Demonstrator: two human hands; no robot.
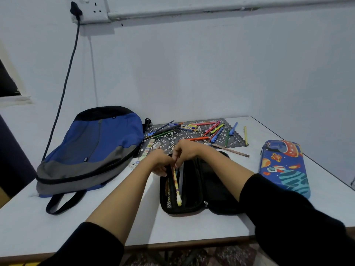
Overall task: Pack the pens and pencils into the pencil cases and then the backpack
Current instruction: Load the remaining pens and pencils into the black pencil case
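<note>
One blue backpack (92,143). Two cases: a black pencil case (192,189) and a space-print pencil case (284,166). One white eraser (157,145), one lace mat (180,135). Loose pens and pencils (211,128) number over a dozen (overlaps prevent an exact tally). The black case holds one patterned pencil (175,181) and one white pen (181,175).

The open pencil case (182,189) lies between the backpack (92,150) at left and the closed case (284,167) at right.
</note>
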